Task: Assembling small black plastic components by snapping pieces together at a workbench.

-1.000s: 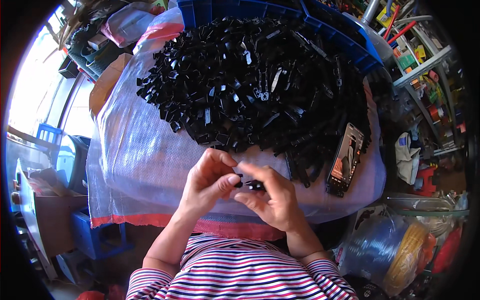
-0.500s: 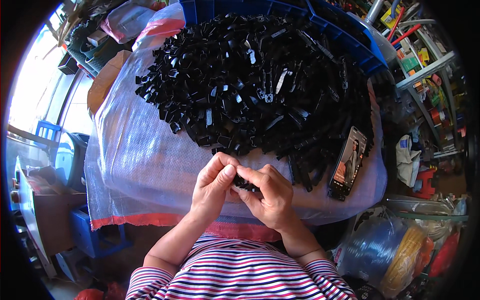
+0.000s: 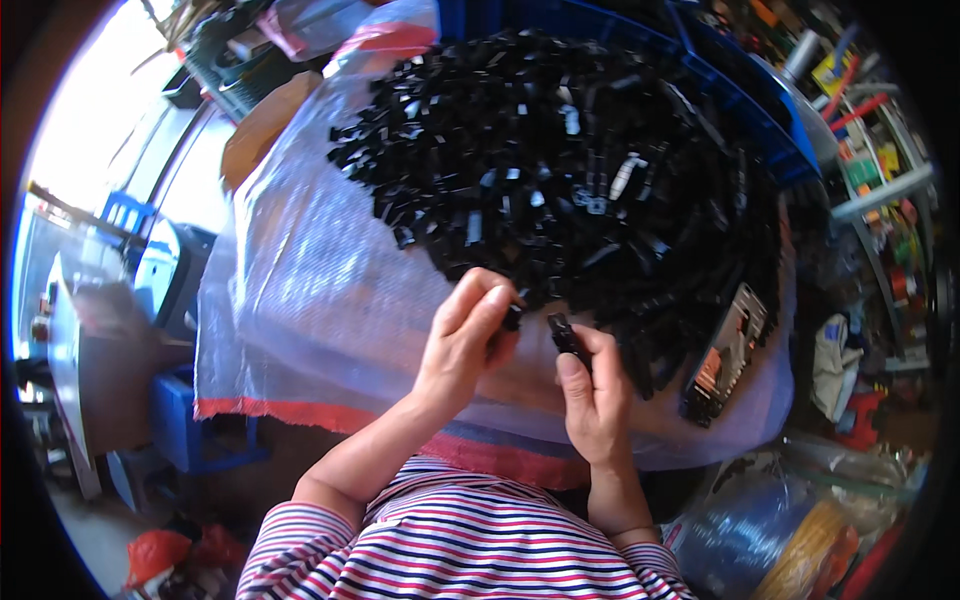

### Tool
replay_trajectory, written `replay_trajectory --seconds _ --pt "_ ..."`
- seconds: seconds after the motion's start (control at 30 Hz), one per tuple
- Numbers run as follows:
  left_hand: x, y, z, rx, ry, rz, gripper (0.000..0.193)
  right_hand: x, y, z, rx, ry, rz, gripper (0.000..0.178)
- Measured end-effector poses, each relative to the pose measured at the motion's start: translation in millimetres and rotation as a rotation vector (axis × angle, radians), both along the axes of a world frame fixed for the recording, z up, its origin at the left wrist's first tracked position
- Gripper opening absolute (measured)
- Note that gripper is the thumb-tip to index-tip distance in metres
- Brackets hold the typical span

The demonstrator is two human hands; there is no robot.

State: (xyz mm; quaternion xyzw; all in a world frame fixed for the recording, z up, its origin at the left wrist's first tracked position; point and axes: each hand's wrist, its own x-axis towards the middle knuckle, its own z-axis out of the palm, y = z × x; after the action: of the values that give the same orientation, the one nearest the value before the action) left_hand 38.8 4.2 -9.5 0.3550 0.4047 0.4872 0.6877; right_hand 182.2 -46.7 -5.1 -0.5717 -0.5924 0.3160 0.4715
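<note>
The left hand (image 3: 470,330) is reaching up over the pale woven sack (image 3: 320,290), near the lower edge of the pile. Its grip is narrow: thumb and forefinger are pinching a small black piece (image 3: 512,317), and most of that piece is hiding behind the fingers. The right hand (image 3: 597,395) is standing to the right of it, with a gap showing between the two hands. Its grip is closing around a longer black clip (image 3: 563,333); the thumb is pressing on the near end, while the far end is poking out past the fingertips, pointing away from the body. The clip and the small piece are staying apart, not touching.

Beyond both hands, a big pile of black plastic parts (image 3: 545,170) is spreading over the sack, some of them shining in the light. A phone (image 3: 728,355) with a lit screen is lying aslant at the right side of the pile. A blue crate (image 3: 745,105) is bordering the far side. The person is wearing a striped shirt (image 3: 470,540). A blue stool (image 3: 195,425) is standing on the left, and a yellow coil (image 3: 808,555) is sitting at lower right.
</note>
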Motion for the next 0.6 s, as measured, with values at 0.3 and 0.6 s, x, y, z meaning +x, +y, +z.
replay_trajectory --seconds 0.3,0.6 --pt "-4.8 -4.2 -7.2 0.191 0.061 0.008 0.021 -6.2 4.0 3.9 0.028 -0.019 0.085 0.023" --pt "-3.6 -8.3 -1.1 0.378 0.372 0.066 0.011 -8.6 3.4 -0.4 0.071 -0.105 0.088 0.016"
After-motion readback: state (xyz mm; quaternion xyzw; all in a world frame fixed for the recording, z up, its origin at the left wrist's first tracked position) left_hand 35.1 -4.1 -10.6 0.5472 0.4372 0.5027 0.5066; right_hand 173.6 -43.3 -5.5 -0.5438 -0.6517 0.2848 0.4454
